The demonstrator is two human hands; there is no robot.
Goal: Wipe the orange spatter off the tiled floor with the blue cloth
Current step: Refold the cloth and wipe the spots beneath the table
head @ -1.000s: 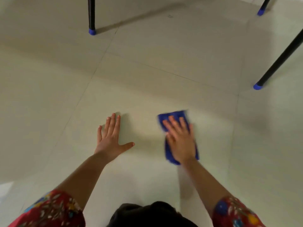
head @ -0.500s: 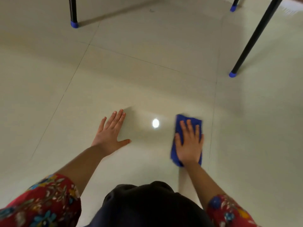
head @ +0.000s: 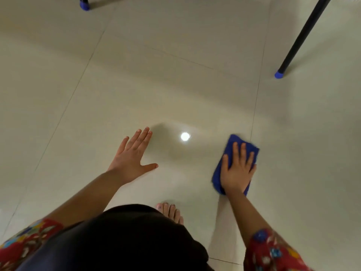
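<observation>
A folded blue cloth (head: 233, 145) lies flat on the pale tiled floor (head: 175, 85), just left of a grout line. My right hand (head: 237, 169) presses down on it, fingers spread over the top, covering most of the cloth. My left hand (head: 132, 159) rests palm-down on the floor to the left, fingers apart, holding nothing. No orange spatter shows on the tiles I can see. A bright round light reflection (head: 185, 136) sits between my two hands.
A black furniture leg with a blue foot cap (head: 279, 74) stands at the upper right. Another blue-capped leg (head: 84, 5) is at the top left. My bare toes (head: 171, 211) and dark clothing (head: 127, 241) fill the bottom centre.
My right hand has slid the blue cloth to the right, toward the grout line. The view has shifted, bringing my toes into sight. My left hand stays planted on the floor.
</observation>
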